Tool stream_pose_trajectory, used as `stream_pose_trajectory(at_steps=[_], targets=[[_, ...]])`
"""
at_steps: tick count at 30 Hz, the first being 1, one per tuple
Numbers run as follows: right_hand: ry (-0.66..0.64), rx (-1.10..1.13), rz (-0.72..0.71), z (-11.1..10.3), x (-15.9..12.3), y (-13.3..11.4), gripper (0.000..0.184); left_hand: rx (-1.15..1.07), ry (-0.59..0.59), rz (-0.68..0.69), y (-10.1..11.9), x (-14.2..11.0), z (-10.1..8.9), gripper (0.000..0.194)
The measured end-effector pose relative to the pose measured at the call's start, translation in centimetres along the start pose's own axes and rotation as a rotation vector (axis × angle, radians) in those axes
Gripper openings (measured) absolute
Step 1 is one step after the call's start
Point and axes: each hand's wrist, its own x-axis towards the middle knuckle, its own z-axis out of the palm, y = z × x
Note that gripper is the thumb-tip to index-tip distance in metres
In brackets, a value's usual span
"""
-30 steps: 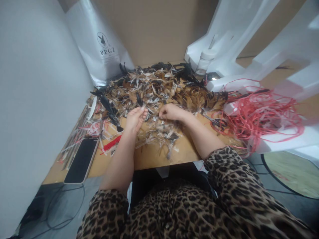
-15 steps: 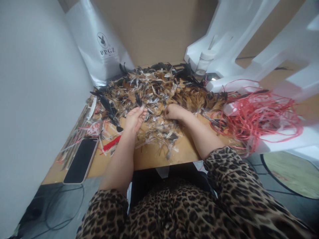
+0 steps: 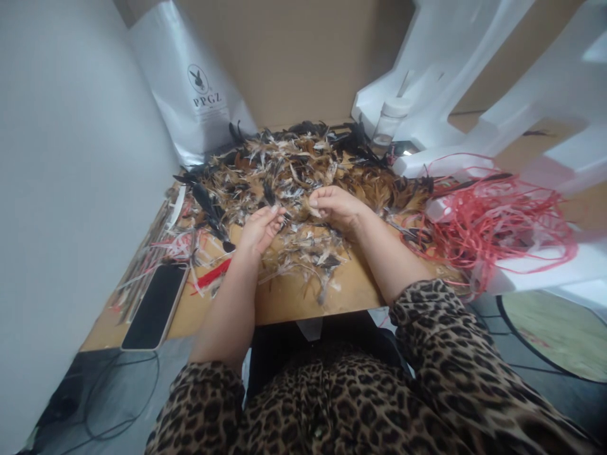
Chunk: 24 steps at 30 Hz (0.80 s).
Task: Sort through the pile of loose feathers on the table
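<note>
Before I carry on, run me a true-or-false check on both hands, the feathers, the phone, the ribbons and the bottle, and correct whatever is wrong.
1. The right hand has a tan feather at its fingertips. True.
2. The left hand is resting on the phone. False: it is up at the feathers, with a dark feather at its fingertips.
3. The phone lies at the left of the table, its screen dark. True.
4. The red and pink ribbons are heaped left of the feather pile. False: they are heaped to its right.
5. The white-lidded bottle stands beyond the hands, toward the back. True.
</note>
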Motion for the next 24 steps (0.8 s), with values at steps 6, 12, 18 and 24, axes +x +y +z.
stream_pose_trajectory(at_steps=[6,12,18,24], targets=[[0.159,0.12,-0.091,1.3,0.8,0.5,0.027,-0.003,-0.061,-0.069,0.0,-0.5,0.5,0.007],[0.42,-0.053,-0.259,4.2,1.3,1.2,0.024,-0.034,-0.177,-0.184,-0.5,-1.1,1.1,0.004],[0.396,-0.084,-0.237,6.0,1.1,2.0,0.024,-0.068,-0.15,-0.208,-0.9,-0.8,1.0,0.005],[0.273,0.163,-0.127,5.1,1.1,1.8,0.027,-0.191,-0.16,-0.215,-0.6,-0.7,0.7,0.009]])
